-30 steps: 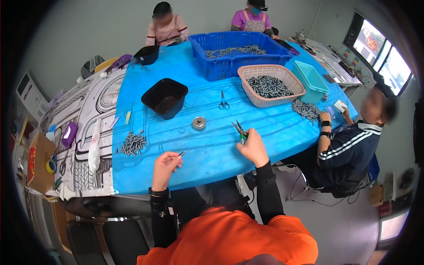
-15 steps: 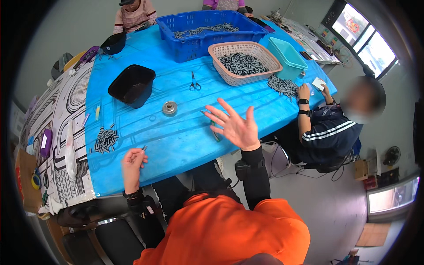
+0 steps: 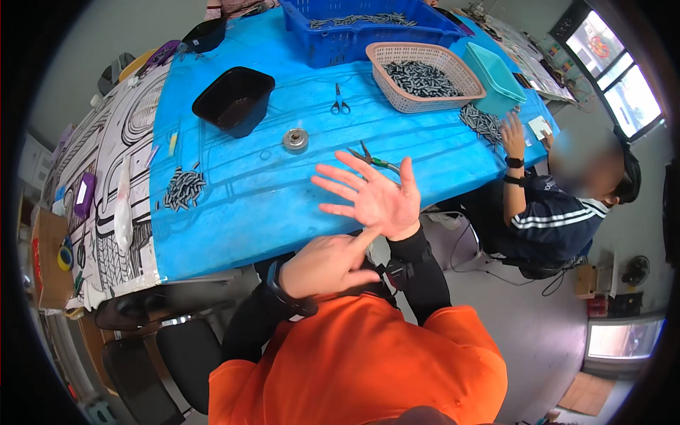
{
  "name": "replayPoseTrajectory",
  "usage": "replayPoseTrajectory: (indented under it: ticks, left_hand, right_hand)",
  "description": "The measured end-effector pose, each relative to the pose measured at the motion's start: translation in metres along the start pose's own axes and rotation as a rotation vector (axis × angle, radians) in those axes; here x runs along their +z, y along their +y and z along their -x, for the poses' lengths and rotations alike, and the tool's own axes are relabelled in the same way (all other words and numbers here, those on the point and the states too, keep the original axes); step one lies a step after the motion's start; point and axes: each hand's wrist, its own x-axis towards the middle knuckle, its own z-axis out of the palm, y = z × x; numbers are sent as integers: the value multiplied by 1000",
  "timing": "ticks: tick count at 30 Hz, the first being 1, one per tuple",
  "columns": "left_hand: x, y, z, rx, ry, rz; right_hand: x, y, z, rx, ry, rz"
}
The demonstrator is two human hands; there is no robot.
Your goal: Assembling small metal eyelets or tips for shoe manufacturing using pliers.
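My right hand (image 3: 379,198) is held palm up over the table's front edge, fingers spread and nothing in it. From the left, my left hand (image 3: 329,263) reaches across with its back showing. Its index finger stretches to the base of the right palm, at or very near the skin, and the thumb stands apart. The other left fingers are hidden, and no piece shows in that hand. Just beyond the right fingers lie pliers with green handles (image 3: 375,162). A pile of small grey-and-black cylindrical pieces (image 3: 185,188) lies to the left.
On the blue table cover (image 3: 234,234) stand a black bin (image 3: 237,106), a round metal tin (image 3: 295,140), scissors (image 3: 339,106), a pink basket of pieces (image 3: 425,103), a teal bin (image 3: 496,81) and a blue crate (image 3: 340,46). A co-worker (image 3: 545,219) sits at the right.
My left hand has moved right to the right palm; the small dark piece it pinched is out of sight. The view has tilted down, and the pliers are now uncovered. The co-worker's hand has lifted.
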Motion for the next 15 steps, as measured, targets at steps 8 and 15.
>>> replayPoseTrajectory:
  ticks: [8, 15]
  left_hand:
    - [-50, -6, 54, 104, 292, 762]
    - [-12, -30, 43, -286, 221, 323]
  right_hand:
    - [2, -37, 44, -154, -115, 509]
    - [-8, -2, 45, 423, -54, 1078]
